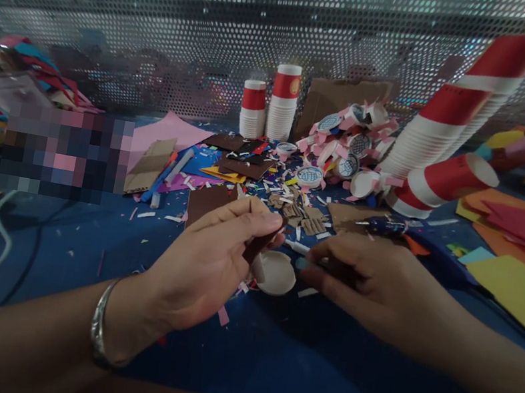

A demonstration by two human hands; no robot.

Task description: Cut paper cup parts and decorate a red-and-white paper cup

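Observation:
My left hand, with a silver bangle at the wrist, pinches a small dark brown piece of paper between thumb and fingers. Just below its fingertips, a white round cup bottom lies among paper scraps on the blue table. To the right of that disc, my right hand is closed, its fingers bent together and slightly blurred. Something dark shows within its grip, with a teal spot at the fingertips; what it is I cannot make out. A white pen-like stick lies between the hands.
Stacked red and white paper cups stand at the back, with more leaning stacks at right. Between them is a heap of cut cup bottoms. A glue gun, coloured sheets, cardboard and a white cable lie around.

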